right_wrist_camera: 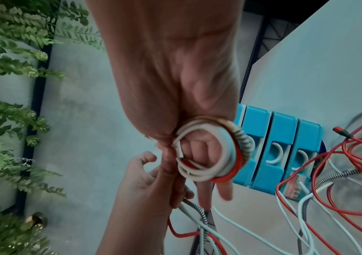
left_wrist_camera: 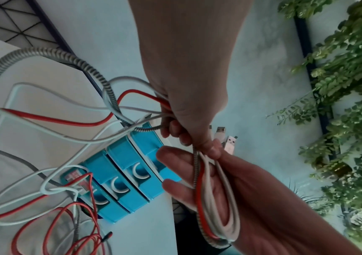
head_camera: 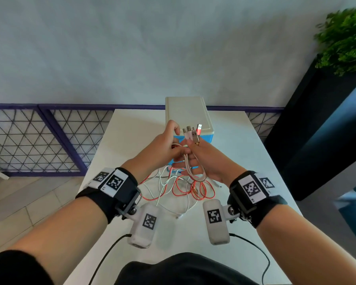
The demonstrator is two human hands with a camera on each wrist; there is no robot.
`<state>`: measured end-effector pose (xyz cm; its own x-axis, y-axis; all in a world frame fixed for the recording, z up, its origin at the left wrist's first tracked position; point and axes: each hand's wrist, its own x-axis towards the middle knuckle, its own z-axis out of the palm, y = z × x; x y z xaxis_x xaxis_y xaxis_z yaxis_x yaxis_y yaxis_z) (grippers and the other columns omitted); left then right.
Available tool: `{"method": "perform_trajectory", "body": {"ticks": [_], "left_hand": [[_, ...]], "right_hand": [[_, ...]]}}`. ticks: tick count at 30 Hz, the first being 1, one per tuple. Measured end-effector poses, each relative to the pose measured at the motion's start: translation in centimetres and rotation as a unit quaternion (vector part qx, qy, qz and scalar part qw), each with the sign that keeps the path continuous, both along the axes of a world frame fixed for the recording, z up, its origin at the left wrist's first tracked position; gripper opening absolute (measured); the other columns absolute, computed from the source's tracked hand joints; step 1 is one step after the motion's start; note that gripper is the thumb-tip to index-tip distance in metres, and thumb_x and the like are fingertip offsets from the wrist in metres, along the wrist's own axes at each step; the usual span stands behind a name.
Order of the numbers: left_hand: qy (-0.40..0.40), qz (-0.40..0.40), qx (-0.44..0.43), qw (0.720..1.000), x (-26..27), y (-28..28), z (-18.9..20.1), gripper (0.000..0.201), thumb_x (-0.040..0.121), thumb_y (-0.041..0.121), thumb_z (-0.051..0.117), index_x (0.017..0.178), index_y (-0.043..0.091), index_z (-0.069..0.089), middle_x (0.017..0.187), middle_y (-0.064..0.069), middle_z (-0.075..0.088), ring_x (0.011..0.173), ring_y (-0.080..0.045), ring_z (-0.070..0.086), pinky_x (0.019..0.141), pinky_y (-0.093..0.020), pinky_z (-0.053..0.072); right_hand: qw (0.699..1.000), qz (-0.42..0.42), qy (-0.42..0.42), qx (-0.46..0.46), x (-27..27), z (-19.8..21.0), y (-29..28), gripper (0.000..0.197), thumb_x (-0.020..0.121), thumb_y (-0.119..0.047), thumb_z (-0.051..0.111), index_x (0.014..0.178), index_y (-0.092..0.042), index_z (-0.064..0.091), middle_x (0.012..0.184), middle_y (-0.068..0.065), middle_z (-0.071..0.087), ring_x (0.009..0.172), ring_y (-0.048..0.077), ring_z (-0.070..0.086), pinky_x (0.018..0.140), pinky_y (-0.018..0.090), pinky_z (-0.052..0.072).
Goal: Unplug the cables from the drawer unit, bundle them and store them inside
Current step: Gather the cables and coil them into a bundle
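A drawer unit (head_camera: 188,114) with a cream top and blue drawers (left_wrist_camera: 130,182) stands at the back of the white table (head_camera: 245,153). My right hand (head_camera: 208,159) holds a bundle of cables (right_wrist_camera: 208,150) looped over its palm, the thumb pinching them just below the USB plugs (head_camera: 191,131) that stick up. My left hand (head_camera: 162,145) grips the trailing red, white and braided strands (left_wrist_camera: 132,110) beside it. Both hands hover in front of the unit. The remaining cable lengths (head_camera: 185,188) lie tangled on the table below.
A purple mesh railing (head_camera: 39,140) runs behind the table on the left. A dark planter (head_camera: 308,130) with green foliage (head_camera: 345,42) stands to the right. A red-tipped plug (right_wrist_camera: 341,132) lies on the table by the drawers.
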<state>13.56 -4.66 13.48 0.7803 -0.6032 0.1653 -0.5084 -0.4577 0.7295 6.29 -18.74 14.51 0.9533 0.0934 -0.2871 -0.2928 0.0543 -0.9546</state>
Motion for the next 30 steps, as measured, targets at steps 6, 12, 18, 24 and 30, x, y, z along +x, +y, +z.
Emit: {"method": "perform_trajectory", "body": {"ticks": [6, 12, 18, 24, 30], "left_hand": [[-0.008, -0.001, 0.011, 1.0, -0.5, 0.5, -0.1, 0.04, 0.085, 0.033, 0.067, 0.098, 0.027, 0.029, 0.065, -0.006, 0.065, 0.052, -0.019, 0.055, 0.05, -0.022, 0.043], [0.209, -0.023, -0.043, 0.977, -0.3, 1.0, 0.0, 0.034, 0.09, 0.031, 0.06, 0.101, 0.009, 0.037, 0.059, -0.006, 0.054, 0.047, -0.01, 0.045, 0.047, -0.018, 0.041], [0.259, -0.153, 0.086, 0.95, 0.0, 2.5, -0.2, 0.038, 0.101, 0.037, 0.028, 0.085, 0.014, 0.053, 0.066, 0.002, 0.046, 0.067, -0.012, 0.049, 0.074, -0.019, 0.042], [0.227, -0.112, 0.02, 0.967, 0.5, 2.3, -0.8, 0.038, 0.102, 0.034, 0.03, 0.074, 0.015, 0.048, 0.061, 0.004, 0.036, 0.055, -0.01, 0.037, 0.062, -0.023, 0.04], [0.205, -0.089, 0.005, 0.975, 0.1, 1.9, -0.8, 0.035, 0.101, 0.033, 0.037, 0.087, 0.008, 0.058, 0.062, 0.001, 0.05, 0.045, -0.004, 0.041, 0.047, -0.015, 0.034]], "right_hand": [[0.999, 0.027, -0.008, 0.03, -0.2, -0.5, 0.2, 0.037, 0.099, -0.049, 0.039, 0.106, -0.016, 0.052, 0.074, 0.011, 0.062, 0.045, 0.011, 0.048, 0.044, 0.022, 0.041], [0.998, 0.063, -0.008, 0.006, -0.2, -0.4, -0.6, 0.021, 0.103, -0.036, 0.036, 0.11, -0.019, 0.048, 0.06, -0.004, 0.042, 0.041, 0.005, 0.029, 0.039, 0.016, 0.029], [0.996, 0.042, -0.021, -0.07, 0.0, -1.0, -1.1, 0.032, 0.102, -0.038, 0.038, 0.125, -0.019, 0.048, 0.059, -0.004, 0.04, 0.041, 0.006, 0.031, 0.039, 0.018, 0.03], [0.995, 0.068, -0.002, -0.072, -0.1, -0.8, -0.8, 0.017, 0.103, -0.029, 0.041, 0.099, -0.013, 0.047, 0.063, -0.001, 0.045, 0.043, 0.006, 0.032, 0.041, 0.017, 0.033], [0.984, 0.051, 0.005, -0.169, 0.2, -0.1, -1.1, 0.031, 0.102, -0.029, 0.044, 0.084, -0.01, 0.06, 0.059, -0.001, 0.048, 0.044, 0.009, 0.035, 0.042, 0.019, 0.035]]}}
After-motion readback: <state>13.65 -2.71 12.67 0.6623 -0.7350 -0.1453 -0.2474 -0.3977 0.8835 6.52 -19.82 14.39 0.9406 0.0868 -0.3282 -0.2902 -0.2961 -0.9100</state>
